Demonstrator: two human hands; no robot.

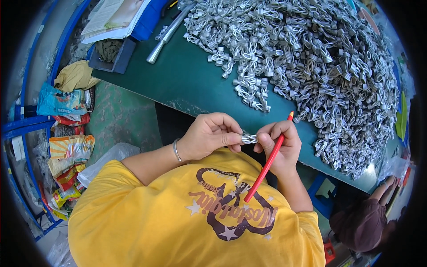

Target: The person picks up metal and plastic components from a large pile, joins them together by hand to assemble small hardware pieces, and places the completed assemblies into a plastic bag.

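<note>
Between my two hands, close to my chest at the table's near edge, is a small twisted silver metal piece (249, 139). My left hand (215, 137) pinches one end of it between thumb and fingers. The other end is in the fingertips of my right hand (279, 144). A red pencil (265, 168) also lies through my right hand, its pointed end up past the fingers and its shaft slanting down over my yellow shirt. Past my hands, a large heap of similar silver pieces (284, 58) covers much of the green table (178, 89).
A silver-handled tool (165, 39) lies at the table's far left, near a grey bin (116, 57) holding dark cloth and a blue tray (149, 20) with papers. Bagged packets (66, 151) fill a blue rack at left. Another person (362, 222) is at lower right.
</note>
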